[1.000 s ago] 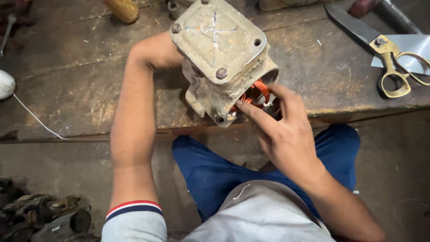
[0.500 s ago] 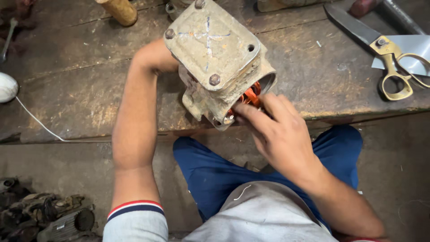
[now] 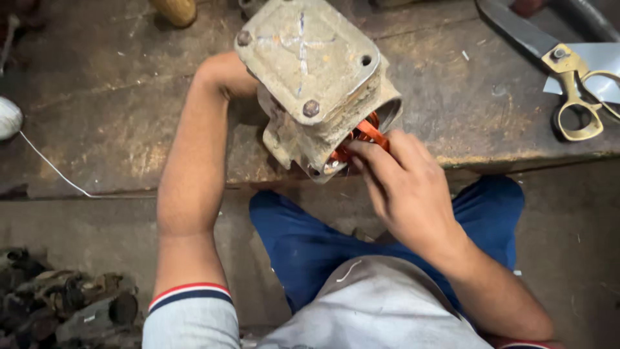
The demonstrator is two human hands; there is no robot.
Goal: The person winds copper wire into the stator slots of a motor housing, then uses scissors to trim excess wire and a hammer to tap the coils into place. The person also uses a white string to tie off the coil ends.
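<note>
The right hand reaches up from five o'clock, its fingertips pinched on the orange copper winding inside the open end of the grimy grey cast-metal motor housing. The housing sits tilted at the edge of the worn wooden bench. The left hand presses against it at nine o'clock, fingers hidden behind it; brass-handled scissors lie at two o'clock.

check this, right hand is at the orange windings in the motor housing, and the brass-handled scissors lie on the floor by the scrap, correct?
One detail is off. The scissors lie on the workbench, at its right end, not on the floor by the scrap. The head view shows this. The rest stands: the right hand is at the orange windings in the motor housing.
</note>
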